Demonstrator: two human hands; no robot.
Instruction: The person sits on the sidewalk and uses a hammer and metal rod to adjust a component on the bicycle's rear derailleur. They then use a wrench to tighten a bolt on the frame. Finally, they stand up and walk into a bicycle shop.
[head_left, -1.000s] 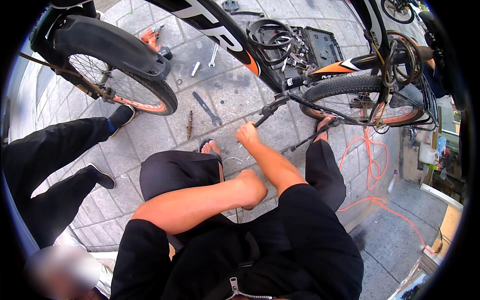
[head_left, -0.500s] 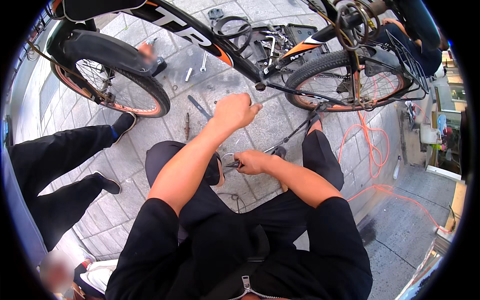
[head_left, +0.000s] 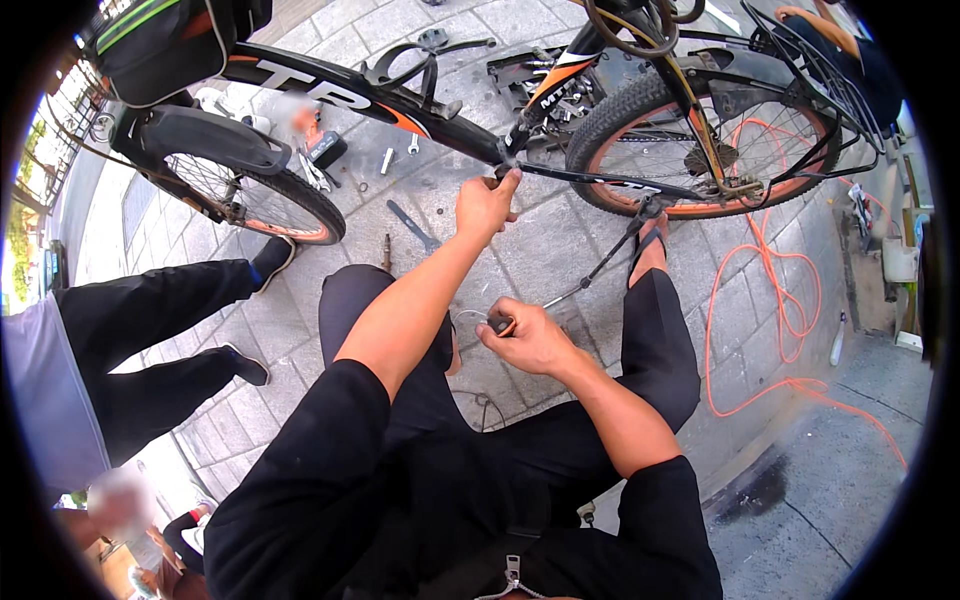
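My left hand (head_left: 486, 212) reaches up to the bottom bracket (head_left: 508, 165) of a black-and-orange bicycle frame (head_left: 450, 135). Its fingers are closed in a pinch there, and what lies between them is too hidden to make out. Between my knees, my right hand (head_left: 530, 338) is wrapped round a dark tool with an orange patch (head_left: 503, 325), seen nearly end-on. A thin pale loop (head_left: 466, 314) shows just left of that tool. The bicycle's rear wheel (head_left: 690, 150) is to the right, its front wheel (head_left: 250, 190) to the left.
Beyond the frame lies a dark toolbox (head_left: 510, 75) with several tools. A flat grey tool (head_left: 410, 222), a wrench (head_left: 413, 143) and an orange-and-black power tool (head_left: 318, 140) lie on the paving. An orange cord (head_left: 770, 290) coils at right. Another person's legs (head_left: 170, 300) stand at left.
My left hand has moved forward and right, up to the bottom bracket. My right hand has turned, so the tool now points its end upward. The view has shifted slightly.
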